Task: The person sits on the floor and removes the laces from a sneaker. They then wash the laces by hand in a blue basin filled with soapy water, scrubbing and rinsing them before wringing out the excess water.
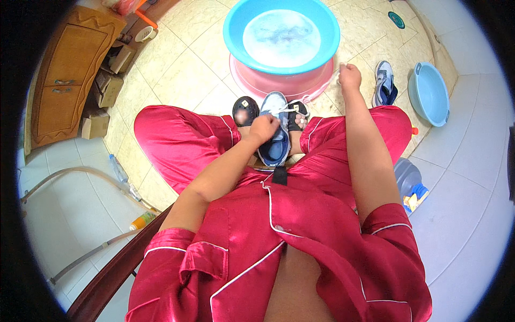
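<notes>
A grey, white and navy sneaker [274, 141] stands between my feet, its toe pointing away from me. My left hand [264, 127] rests on its left side, fingers curled near the laces; whether they grip the shoe or a lace is not clear. White shoelaces [295, 105] run loose from the shoe towards the right. Raised to the right of the basins, my right hand [349, 76] pinches a stretched white lace end. Black clogs [246, 112] are on my feet. Beyond the sneaker, a blue basin [281, 70] of sudsy water sits on a pink basin [257, 83].
A second sneaker [385, 83] and a light blue basin [429, 94] are at the right. Plastic bottles [118, 168] and a hose [82, 170] lie on the left; a large plastic jug [406, 176] stands near my right knee. A wooden cabinet [68, 80] and cardboard boxes [108, 90] line the left side.
</notes>
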A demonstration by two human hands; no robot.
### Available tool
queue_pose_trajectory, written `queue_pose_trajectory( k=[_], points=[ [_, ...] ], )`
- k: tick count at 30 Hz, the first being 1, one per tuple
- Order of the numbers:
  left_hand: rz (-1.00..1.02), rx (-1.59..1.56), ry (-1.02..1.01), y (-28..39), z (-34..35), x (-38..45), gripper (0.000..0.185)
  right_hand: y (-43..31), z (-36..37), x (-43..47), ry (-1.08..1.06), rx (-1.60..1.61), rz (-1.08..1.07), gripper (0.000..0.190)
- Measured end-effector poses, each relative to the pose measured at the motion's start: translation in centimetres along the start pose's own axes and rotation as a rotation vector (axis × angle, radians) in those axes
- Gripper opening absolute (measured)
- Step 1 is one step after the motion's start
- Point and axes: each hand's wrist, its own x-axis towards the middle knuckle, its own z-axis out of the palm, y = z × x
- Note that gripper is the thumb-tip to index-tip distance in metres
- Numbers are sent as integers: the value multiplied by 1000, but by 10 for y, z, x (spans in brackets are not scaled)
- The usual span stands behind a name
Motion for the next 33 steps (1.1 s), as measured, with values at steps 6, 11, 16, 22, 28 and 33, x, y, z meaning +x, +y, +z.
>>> queue_pose_trajectory(
  k=[6, 11, 16, 22, 28, 33],
  points=[
    [-107, 137, 99, -18, -5, 30, 25, 2, 28, -73, -410, -344, -165, 29],
    [-15, 249, 76, 20, -20, 19, 21, -26, 44, -161, -758, -398, -210, 39],
    [23, 270, -52, 0, -15, 41, 22, -40, 41, -184, -901, -604, -99, 51],
    [-10, 203, -255, -24, -19, 71, 27, -16, 50, -172, -1128, -600, -41, 37],
    [-150, -69, -236, -38, -18, 69, 27, 6, 66, -171, -1018, -571, -128, 38],
    [162, 211, -45, -37, -10, 69, 27, 2, 60, -174, -935, -541, -177, 48]
  ],
)
